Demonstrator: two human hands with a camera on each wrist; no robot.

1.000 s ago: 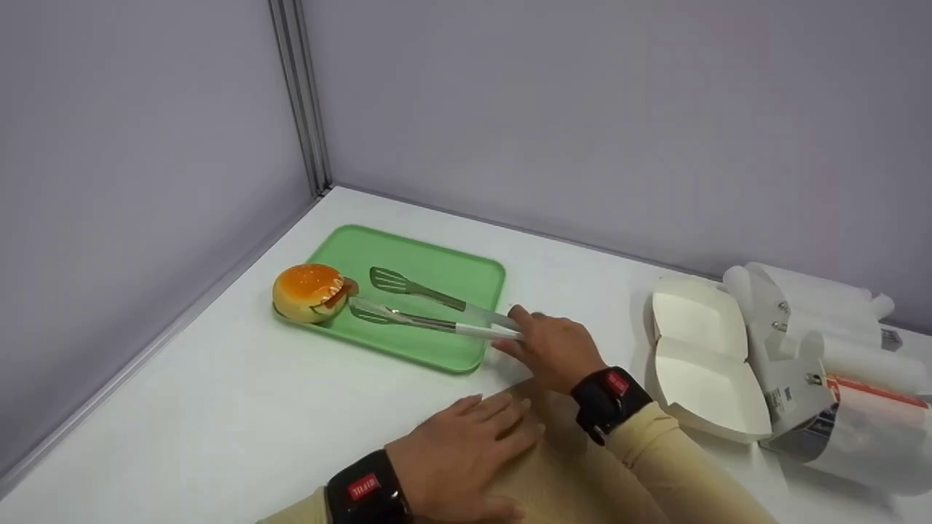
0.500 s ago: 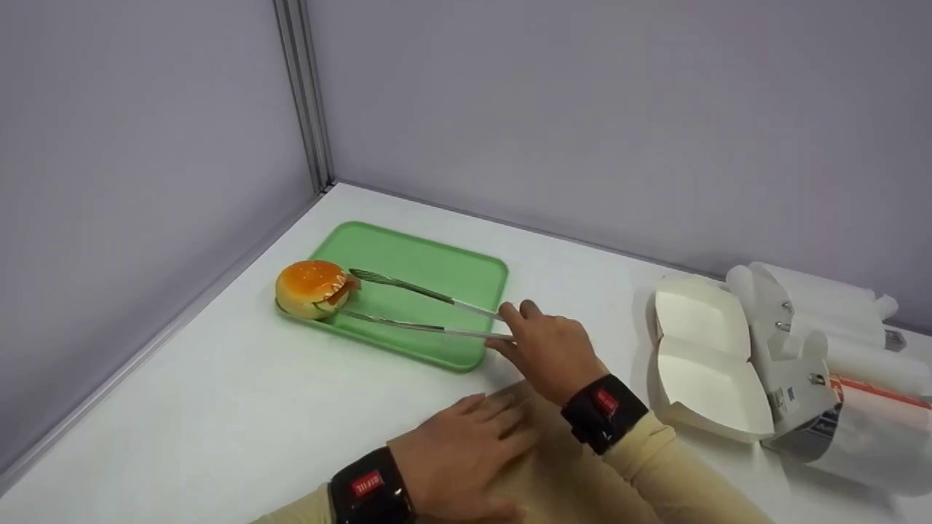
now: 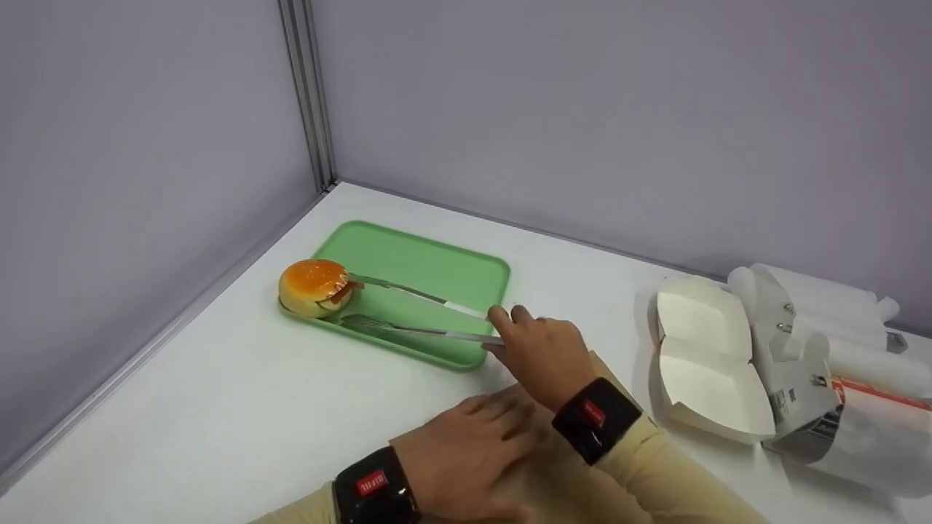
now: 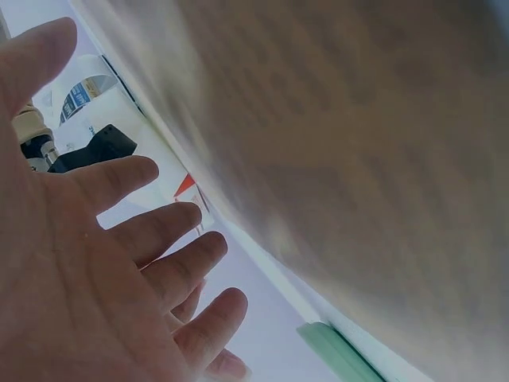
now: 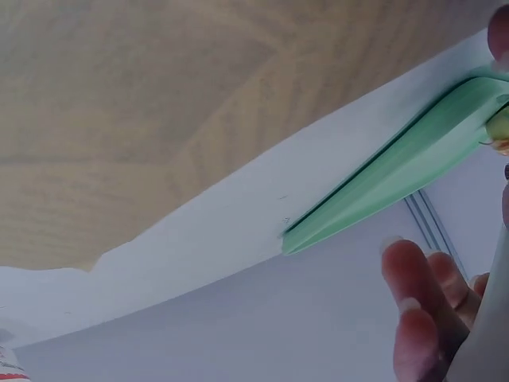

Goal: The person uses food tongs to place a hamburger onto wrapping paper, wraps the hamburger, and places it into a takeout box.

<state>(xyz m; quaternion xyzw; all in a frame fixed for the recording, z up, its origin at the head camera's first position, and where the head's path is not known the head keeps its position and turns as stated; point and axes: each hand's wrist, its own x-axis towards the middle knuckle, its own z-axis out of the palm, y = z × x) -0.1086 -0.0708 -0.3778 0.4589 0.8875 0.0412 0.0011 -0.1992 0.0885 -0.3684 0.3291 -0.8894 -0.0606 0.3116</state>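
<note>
Mid-frame, tongs are gripped spread by the right hand, seemingly to straddle the burger, the left hand held straight-fingered over brown paper.

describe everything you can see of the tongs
The tongs have two long, slim arms, grey and metallic-looking towards the heads, with pale, whitish handles. The arms are spread apart, gripped in the right hand, reaching across the green tray towards the burger. Whether the heads touch the burger is unclear.
</note>
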